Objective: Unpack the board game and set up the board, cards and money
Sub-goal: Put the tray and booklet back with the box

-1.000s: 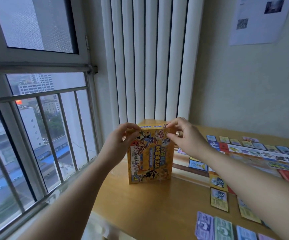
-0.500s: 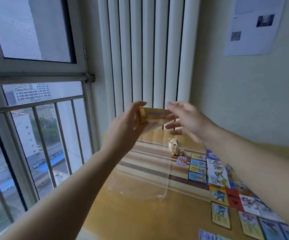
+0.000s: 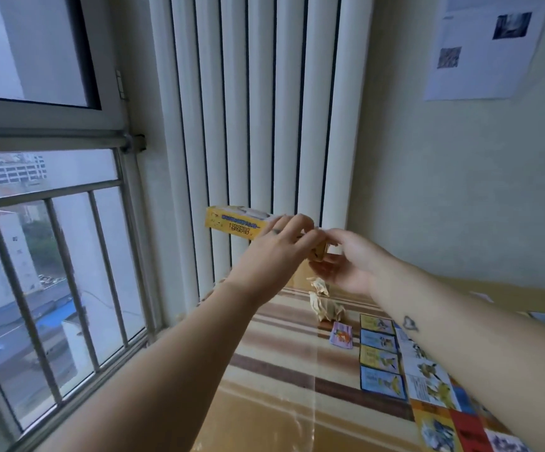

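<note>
I hold the yellow game box (image 3: 236, 222) in the air in front of the white slats, tipped flat so that its narrow printed side faces me. My left hand (image 3: 276, 252) grips it from the near side. My right hand (image 3: 346, 261) is at its right end, fingers pinching a small flap there. Below on the wooden table (image 3: 274, 415) the game board (image 3: 427, 386) lies unfolded at the right, with a column of yellow and blue cards (image 3: 380, 353) along its left edge and a purple card (image 3: 342, 334) beside them.
Crumpled yellowish wrapping (image 3: 325, 305) lies at the far end of the table. A clear plastic sheet (image 3: 284, 370) covers the striped mat. A barred window (image 3: 46, 272) stands at the left, tall white slats (image 3: 258, 109) ahead, and a paper sheet (image 3: 486, 44) hangs on the right wall.
The box stood upright on the table a second ago; both hands have lifted it and tipped it flat. My head has turned left and up, so less of the board shows.
</note>
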Motion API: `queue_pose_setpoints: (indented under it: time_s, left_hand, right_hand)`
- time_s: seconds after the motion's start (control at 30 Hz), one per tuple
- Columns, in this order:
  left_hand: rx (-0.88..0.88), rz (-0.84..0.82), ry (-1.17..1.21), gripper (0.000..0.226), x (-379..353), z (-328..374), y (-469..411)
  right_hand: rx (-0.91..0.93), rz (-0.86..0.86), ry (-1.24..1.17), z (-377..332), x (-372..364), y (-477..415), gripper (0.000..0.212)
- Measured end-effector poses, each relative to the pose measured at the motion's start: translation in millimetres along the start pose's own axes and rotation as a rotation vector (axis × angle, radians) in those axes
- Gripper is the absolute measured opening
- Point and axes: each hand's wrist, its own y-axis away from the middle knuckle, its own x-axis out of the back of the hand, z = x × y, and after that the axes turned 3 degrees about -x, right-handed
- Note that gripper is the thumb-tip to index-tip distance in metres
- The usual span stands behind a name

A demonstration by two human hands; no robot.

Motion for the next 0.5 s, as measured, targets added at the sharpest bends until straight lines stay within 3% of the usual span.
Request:
queue_pose_setpoints:
  time_s: [0.07, 0.13, 0.23, 0.4, 0.5]
  left_hand:
    - [0.090, -0.036, -0.003, 0.050, -24, -16, 12]
    - [0.310, -0.127, 0.040, 0.055, -47, -33, 31]
    - [0.551, -0.486, 0.075, 0.059, -84, -52, 61]
    - [0.617, -0.796, 0.224, 0.061, -127, -64, 76]
    - [0.617, -0.997, 0.246, 0.058, -143, -66, 82]
  right_hand:
    - [0.051, 0.059, 0.042, 0, 6, -32, 0.014]
    - [0.099, 0.150, 0.106, 1, 13, -67, 0.028]
    - [0.077, 0.219, 0.188, 10, 23, -117, 0.029]
    - [0.063, 0.306, 0.236, 37, 28, -187, 0.022]
    - [0.094, 0.351, 0.274, 48, 31, -221, 0.007]
